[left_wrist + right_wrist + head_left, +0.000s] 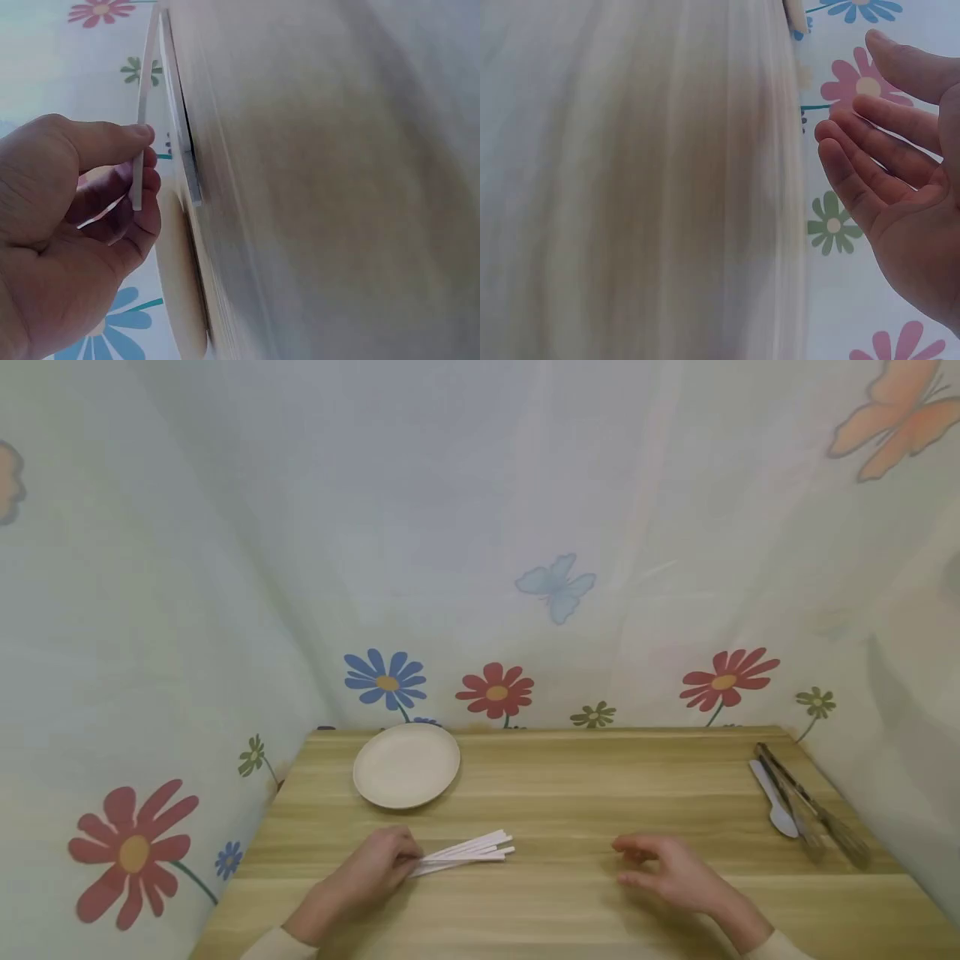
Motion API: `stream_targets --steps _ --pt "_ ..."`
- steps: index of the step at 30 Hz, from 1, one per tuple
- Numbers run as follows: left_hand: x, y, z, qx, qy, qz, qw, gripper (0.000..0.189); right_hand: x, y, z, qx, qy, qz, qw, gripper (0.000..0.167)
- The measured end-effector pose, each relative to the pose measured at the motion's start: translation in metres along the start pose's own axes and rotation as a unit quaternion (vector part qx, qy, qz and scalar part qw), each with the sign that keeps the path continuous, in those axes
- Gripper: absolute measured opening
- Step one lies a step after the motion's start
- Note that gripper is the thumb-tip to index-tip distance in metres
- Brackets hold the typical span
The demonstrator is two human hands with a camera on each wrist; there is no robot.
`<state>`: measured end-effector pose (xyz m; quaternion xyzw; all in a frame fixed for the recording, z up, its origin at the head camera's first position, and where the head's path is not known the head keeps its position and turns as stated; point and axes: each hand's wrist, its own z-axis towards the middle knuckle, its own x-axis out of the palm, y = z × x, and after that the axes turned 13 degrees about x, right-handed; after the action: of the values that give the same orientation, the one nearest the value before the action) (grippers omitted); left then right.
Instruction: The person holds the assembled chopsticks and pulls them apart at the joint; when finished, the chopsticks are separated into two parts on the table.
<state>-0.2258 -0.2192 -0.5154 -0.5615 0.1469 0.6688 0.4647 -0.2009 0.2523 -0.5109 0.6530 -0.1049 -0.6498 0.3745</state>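
Note:
My left hand (pixel 378 864) is at the left end of a small bundle of thin white sticks (pixel 468 852), which look like straws, fanned out on the table. In the left wrist view, its thumb and fingers pinch one white stick (pixel 145 90), raised a little at an angle. More white sticks (pixel 178 105) lie flat on the tabletop beside it. My right hand (pixel 667 868) hovers over the table to the right of the bundle, fingers loosely bent. Its palm shows with nothing in it in the right wrist view.
A round cream plate (pixel 407 766) sits at the back left of the wooden table (pixel 570 793). Along the right edge lie a white spoon (pixel 772 797) and several long metal utensils (pixel 813 806), blurred. A flowered curtain (pixel 450 527) encloses the back and sides.

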Motion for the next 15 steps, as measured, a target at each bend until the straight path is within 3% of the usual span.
stream_targets --steps 15 --pt "0.004 -0.006 0.007 -0.003 -0.055 0.001 0.9985 0.013 0.007 0.019 0.016 -0.017 -0.003 0.011 0.9998 0.04"
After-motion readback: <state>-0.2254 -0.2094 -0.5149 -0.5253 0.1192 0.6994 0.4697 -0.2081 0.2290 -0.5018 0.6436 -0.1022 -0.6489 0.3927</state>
